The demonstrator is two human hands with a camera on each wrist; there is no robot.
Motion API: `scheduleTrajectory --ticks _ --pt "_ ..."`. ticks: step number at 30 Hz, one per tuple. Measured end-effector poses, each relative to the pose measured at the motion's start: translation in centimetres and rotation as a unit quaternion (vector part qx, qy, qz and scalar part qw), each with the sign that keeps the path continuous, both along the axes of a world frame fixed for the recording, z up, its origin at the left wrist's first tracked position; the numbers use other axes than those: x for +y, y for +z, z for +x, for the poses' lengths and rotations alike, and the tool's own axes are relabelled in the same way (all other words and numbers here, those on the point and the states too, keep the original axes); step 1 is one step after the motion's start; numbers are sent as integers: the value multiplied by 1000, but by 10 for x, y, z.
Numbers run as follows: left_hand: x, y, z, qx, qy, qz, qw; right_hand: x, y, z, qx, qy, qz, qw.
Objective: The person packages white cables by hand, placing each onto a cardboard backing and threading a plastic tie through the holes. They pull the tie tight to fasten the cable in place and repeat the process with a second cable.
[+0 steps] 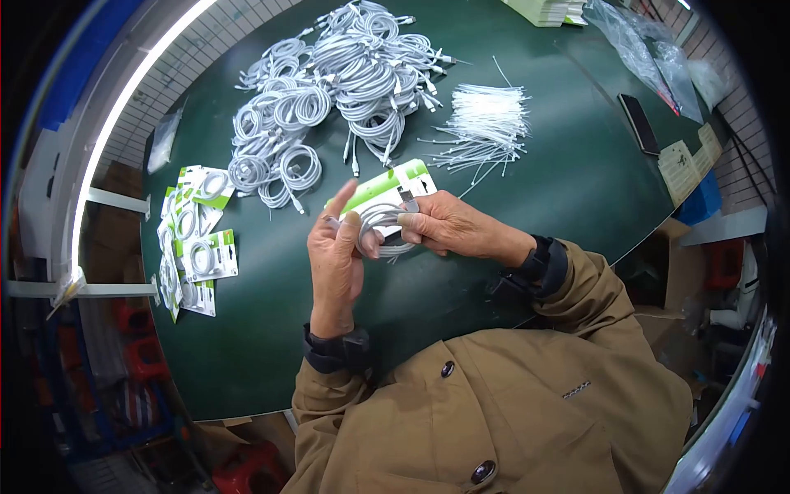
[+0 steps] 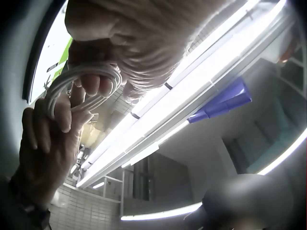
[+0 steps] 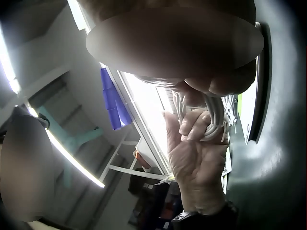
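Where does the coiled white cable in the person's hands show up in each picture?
Head: coiled cable at centre, between left hand and right hand.
Left wrist: coiled cable at upper left.
Right wrist: coiled cable right of centre.
Shared landmark: green-and-white card behind it, in all three.

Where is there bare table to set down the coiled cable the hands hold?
Bare green table lies between the packed cards and the left hand, and between the cable ties and the black phone. The far side is crowded by the cable pile.
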State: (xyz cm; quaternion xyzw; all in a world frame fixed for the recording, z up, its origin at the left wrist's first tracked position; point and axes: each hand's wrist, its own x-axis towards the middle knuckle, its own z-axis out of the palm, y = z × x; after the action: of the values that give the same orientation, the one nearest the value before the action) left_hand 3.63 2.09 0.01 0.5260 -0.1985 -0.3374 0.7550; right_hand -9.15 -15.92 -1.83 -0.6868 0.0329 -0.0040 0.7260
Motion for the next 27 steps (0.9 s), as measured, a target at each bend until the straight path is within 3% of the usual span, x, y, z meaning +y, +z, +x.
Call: scheduleTrajectory --ticks 1,3,6,13,21,25,27 --pt "3 -10 6 31 -26 -66 997 -1 1 1 -30 14 -44 998" --pt "1 -11 -2 61 -25 -38 997 4 11 0 -51 35 -102 993" --pt "0 -17 -8 86 -38 -17 995 -1 5 -2 96 106 -96 985" --pt "-3 -23 0 -44 -33 61 997 -5 -6 -1 54 40 88 994" --pt "-4 -33 2 -73 -18 70 995 -3 -15 3 66 -19 31 997" --pt "-2 -35 8 30 -38 4 999 3 10 4 37 -34 78 996" --pt "1 -37 12 49 -39 -5 998 6 0 6 43 -37 37 998"
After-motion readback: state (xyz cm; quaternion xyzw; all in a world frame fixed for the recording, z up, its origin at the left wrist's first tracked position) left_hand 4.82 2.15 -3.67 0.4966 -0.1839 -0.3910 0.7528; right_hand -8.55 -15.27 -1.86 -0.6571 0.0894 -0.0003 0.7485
